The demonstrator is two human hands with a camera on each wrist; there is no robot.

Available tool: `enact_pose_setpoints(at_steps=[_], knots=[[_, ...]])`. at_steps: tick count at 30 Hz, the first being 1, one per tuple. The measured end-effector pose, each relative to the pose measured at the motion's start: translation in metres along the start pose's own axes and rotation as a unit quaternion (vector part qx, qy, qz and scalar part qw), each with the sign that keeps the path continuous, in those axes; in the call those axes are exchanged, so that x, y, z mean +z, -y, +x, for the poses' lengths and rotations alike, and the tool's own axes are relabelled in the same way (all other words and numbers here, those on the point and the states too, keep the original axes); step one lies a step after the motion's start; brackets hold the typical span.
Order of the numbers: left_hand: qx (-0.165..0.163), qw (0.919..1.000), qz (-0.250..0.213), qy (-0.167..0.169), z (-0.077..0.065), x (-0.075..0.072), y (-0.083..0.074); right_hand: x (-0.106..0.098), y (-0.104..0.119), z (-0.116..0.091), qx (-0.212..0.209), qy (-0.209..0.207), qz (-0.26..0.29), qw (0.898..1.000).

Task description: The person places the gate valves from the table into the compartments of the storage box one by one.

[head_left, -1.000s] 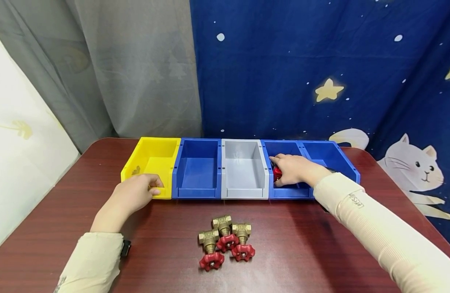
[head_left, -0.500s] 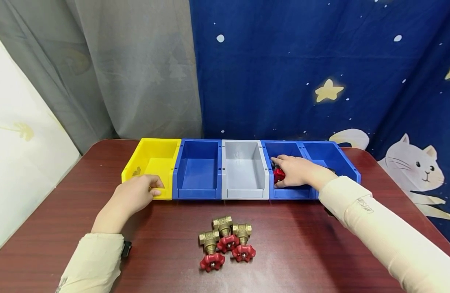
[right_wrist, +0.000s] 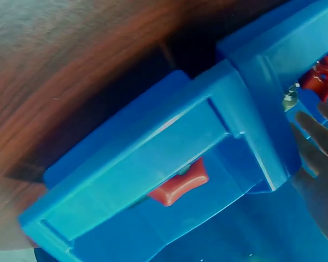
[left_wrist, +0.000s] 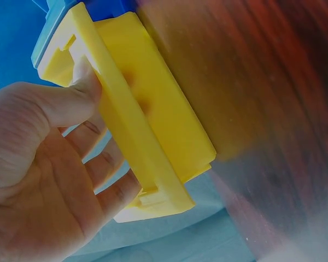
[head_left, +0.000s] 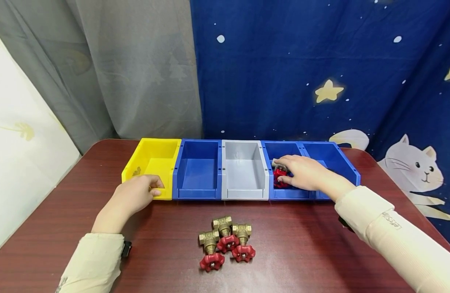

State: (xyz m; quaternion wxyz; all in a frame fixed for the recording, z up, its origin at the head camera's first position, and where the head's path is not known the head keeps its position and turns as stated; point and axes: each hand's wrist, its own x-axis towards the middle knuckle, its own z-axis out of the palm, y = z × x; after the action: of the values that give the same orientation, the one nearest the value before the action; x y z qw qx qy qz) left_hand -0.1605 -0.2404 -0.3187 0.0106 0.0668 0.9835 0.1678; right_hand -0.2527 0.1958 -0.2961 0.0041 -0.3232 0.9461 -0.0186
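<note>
Presently, left hand (head_left: 137,193) at the near edge of a yellow open-topped plastic bin (head_left: 166,193): thumb and fingers clamped on its front rim, plain in the left wrist view. Right hand (head_left: 307,173) over the blue plastic bin fourth from left (head_left: 290,193); fingers apart, gaps between them in the right wrist view. A metal valve with a glossy red handwheel (head_left: 281,178) lies inside that fourth bin, toward its near left corner, just beside thumb and fingertips; contact, cannot tell.

Between yellow and fourth: a second blue plastic bin (head_left: 197,193) and a pale grey plastic bin (head_left: 245,194). Rightmost, another blue plastic bin (right_wrist: 136,164); a smooth red piece (right_wrist: 180,186) shows behind its front lip, remainder hidden.

Nearer the person, on a reddish-brown wood-grain table (head_left: 166,252), three T-shaped brass valves with scalloped red handwheels, bunched: left valve (head_left: 211,249), rear valve (head_left: 223,227), right valve (head_left: 243,249). Handwheels toward the person.

Backdrop: grey curtain (head_left: 151,69), beside it a dark blue star-print curtain (head_left: 261,89).
</note>
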Motion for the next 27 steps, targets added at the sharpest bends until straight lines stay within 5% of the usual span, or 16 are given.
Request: enact_pose_setpoints(at_steps=[14,27], knots=[[-0.002,1.0000,-0.002,0.000,0.000,0.000,-0.001,0.003,0.019,-0.022,0.005,-0.124,-0.060,0.990],[0.000,1.0000,0.004,-0.003,0.000,0.000,0.000,0.005,0.042,-0.037,-0.029,-0.219,-0.046,0.974]])
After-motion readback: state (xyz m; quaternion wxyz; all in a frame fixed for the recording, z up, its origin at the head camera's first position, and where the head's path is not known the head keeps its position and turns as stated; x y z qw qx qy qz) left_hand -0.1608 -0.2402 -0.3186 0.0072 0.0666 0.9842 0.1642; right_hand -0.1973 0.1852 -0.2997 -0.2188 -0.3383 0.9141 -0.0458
